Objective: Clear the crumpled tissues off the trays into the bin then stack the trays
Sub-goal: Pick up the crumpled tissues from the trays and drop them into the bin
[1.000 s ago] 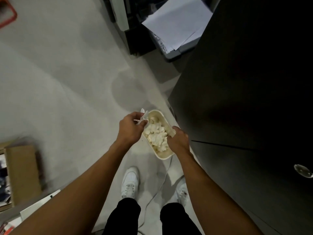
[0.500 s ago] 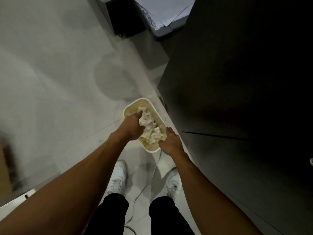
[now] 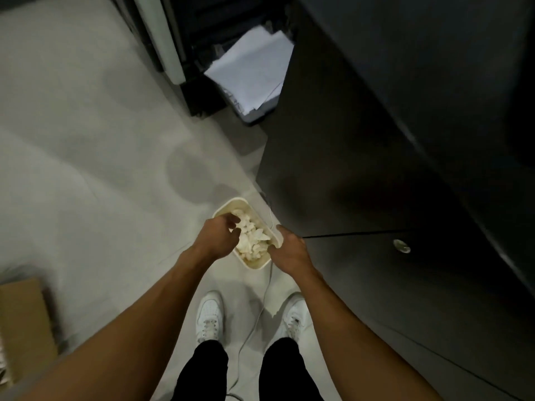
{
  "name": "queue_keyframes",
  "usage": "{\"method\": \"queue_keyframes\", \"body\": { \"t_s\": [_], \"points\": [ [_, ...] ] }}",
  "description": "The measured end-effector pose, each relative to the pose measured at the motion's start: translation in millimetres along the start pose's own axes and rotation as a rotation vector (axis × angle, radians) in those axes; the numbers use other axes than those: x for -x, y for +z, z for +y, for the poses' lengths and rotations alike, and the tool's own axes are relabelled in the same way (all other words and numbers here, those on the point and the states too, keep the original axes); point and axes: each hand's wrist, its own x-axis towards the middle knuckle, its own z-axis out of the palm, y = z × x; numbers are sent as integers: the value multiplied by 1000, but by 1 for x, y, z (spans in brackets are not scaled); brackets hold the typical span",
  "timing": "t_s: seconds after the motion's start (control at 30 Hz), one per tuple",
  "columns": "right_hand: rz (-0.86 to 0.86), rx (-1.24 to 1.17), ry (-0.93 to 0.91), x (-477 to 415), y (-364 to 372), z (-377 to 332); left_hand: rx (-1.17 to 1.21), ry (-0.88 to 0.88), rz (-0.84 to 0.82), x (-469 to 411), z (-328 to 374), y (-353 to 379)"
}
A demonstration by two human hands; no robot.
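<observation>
A cream oblong bin (image 3: 254, 264) stands on the grey floor in front of my feet, piled with crumpled white tissues (image 3: 252, 241). My left hand (image 3: 220, 237) hovers over the bin's left side, its fingers loosely curled just above the pile, with nothing seen held in them. On the other side, my right hand (image 3: 289, 248) grips the bin's right rim. No trays are in view.
A tall dark cabinet (image 3: 390, 169) rises right beside the bin. A white cable (image 3: 267, 287) runs along the floor between my white shoes (image 3: 210, 316). White paper sheets (image 3: 254, 70) lie in a holder further ahead. A cardboard box (image 3: 23, 325) sits at the lower left.
My left hand carried a tissue to the bin, pressed into the pile, and now sits lifted just above it. The right hand stayed on the rim. The view shifted.
</observation>
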Motion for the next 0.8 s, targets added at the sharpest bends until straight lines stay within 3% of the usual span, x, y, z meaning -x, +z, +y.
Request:
{"method": "queue_keyframes", "body": {
  "t_s": [0.2, 0.5, 0.8],
  "points": [
    [100, -135, -90, 90, -61, -53, 66, 116, 51, 74, 68, -59],
    [411, -360, -226, 220, -162, -113, 200, 312, 68, 168, 185, -147],
    [753, -530, -339, 316, -271, -101, 128, 651, 89, 229, 314, -175]
  ]
}}
